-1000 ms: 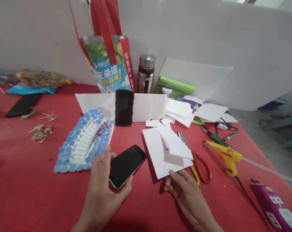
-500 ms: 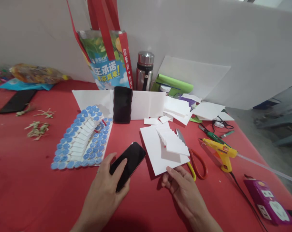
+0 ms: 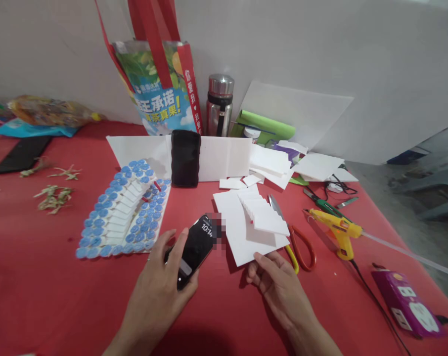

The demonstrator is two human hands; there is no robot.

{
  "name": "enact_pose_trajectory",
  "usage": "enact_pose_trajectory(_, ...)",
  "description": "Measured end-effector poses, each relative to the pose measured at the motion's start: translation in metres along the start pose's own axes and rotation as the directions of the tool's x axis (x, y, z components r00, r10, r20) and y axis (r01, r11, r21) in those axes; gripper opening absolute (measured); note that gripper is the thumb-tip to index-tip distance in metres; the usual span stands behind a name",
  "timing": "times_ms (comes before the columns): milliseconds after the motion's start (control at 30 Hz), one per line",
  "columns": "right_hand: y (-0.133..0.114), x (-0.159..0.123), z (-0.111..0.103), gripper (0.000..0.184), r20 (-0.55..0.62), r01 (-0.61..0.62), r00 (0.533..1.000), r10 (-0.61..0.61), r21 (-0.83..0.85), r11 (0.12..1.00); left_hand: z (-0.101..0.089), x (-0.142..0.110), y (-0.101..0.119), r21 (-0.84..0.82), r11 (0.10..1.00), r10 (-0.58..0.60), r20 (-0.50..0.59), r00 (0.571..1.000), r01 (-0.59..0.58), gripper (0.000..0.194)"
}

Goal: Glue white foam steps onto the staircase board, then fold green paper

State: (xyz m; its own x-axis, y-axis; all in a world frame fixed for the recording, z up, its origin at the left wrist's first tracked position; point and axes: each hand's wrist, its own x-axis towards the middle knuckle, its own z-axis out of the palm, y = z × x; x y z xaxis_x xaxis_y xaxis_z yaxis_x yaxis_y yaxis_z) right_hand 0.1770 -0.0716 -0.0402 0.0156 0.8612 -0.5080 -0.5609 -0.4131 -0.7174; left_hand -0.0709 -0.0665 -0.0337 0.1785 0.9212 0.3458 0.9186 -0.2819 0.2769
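Observation:
My left hand (image 3: 159,282) is closed around a black smartphone (image 3: 194,252), whose screen is lit and shows a clock. My right hand (image 3: 278,284) pinches the near edge of a white foam board (image 3: 234,232) between thumb and fingers. On that board sits a fanned stack of white pieces like small steps (image 3: 266,217). Scissors (image 3: 301,247) with one red and one yellow handle lie just right of the board, partly hidden under it. To the left of the phone rests a board covered in blue rolled discs (image 3: 98,232), with a curved row of white steps.
A yellow glue gun (image 3: 335,227), a green-handled cutter (image 3: 328,207) and a purple power strip (image 3: 407,301) lie at the right. Behind stand a black case (image 3: 186,158), a white folded panel (image 3: 224,158), a steel flask (image 3: 219,106) and a bag (image 3: 157,89). Dried grass (image 3: 55,198) lies left.
The phone's screen has gone from dark to lit. Both hands keep their grips, and the whole view has shifted slightly.

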Motion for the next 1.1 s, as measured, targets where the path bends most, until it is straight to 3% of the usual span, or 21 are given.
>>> enact_pose_trajectory(233,0.001,0.0,-0.002,0.032,0.012,-0.003,1.0,0.003,-0.005,1.0,0.003,0.001,0.0,-0.09,0.996,-0.015,0.009,1.0,0.016,0.084)
enact_pose_trajectory(567,-0.001,0.0,0.0,0.034,0.012,0.006,1.0,-0.005,-0.008,1.0,0.006,0.0,-0.003,-0.1,0.995,0.022,-0.005,1.0,-0.022,0.088)
enact_pose_trajectory(667,-0.001,0.0,0.0,0.034,0.013,0.012,1.0,-0.012,-0.012,1.0,0.008,-0.004,-0.004,-0.122,0.993,-0.006,-0.023,1.0,0.003,0.088)
enact_pose_trajectory(767,-0.001,0.0,0.002,0.036,-0.001,0.015,1.0,-0.015,-0.002,1.0,0.008,-0.011,-0.007,-0.173,0.98,-0.109,-0.027,0.994,0.103,0.086)
enact_pose_trajectory(833,0.0,-0.001,0.003,0.038,-0.017,0.016,1.0,-0.016,0.008,1.0,0.003,-0.016,-0.008,-0.226,0.946,-0.245,-0.03,0.969,0.232,0.088)
enact_pose_trajectory(933,0.006,-0.005,0.01,0.04,-0.008,-0.001,1.0,0.001,0.008,1.0,-0.013,-0.017,-0.006,-0.41,0.826,-0.458,-0.086,0.885,0.388,0.093)
enact_pose_trajectory(1033,0.015,-0.007,0.024,0.044,0.061,-0.058,0.996,0.058,0.002,0.998,-0.03,-0.013,-0.004,-0.561,0.693,-0.615,-0.132,0.778,0.453,0.092)
enact_pose_trajectory(1067,0.018,-0.007,0.03,0.046,0.085,-0.081,0.993,0.081,0.003,0.997,-0.034,-0.011,-0.004,-0.569,0.685,-0.636,-0.162,0.754,0.456,0.092)
enact_pose_trajectory(1100,0.021,-0.006,0.037,0.047,0.105,-0.102,0.989,0.101,0.007,0.995,-0.037,-0.01,-0.005,-0.542,0.718,-0.616,-0.201,0.762,0.437,0.092)
